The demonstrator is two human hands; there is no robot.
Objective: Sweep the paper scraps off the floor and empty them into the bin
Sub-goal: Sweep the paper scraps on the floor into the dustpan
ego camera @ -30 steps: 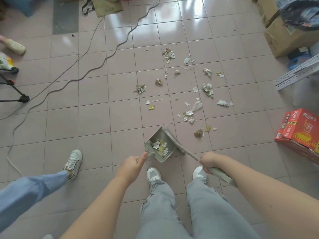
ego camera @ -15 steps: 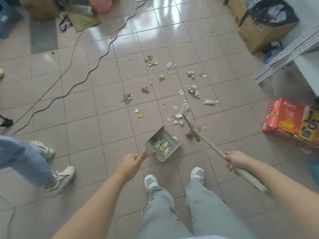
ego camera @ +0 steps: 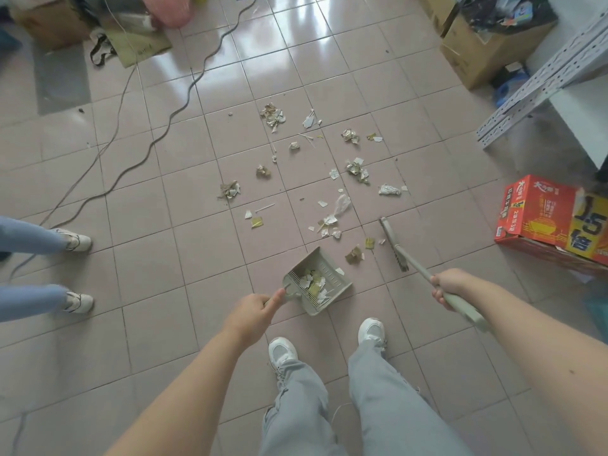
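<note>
Left hand (ego camera: 255,311) closed round dustpan (ego camera: 317,281) handle, right hand (ego camera: 452,286) gripping brush (ego camera: 394,245) handle, arms outstretched.

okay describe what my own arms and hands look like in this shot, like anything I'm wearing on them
Both forearms are bare with no sleeve in view. The left hand and right hand wear no gloves, and no rings, watch or bracelet show. The only visible mark is a small dark spot on the right forearm.
</note>
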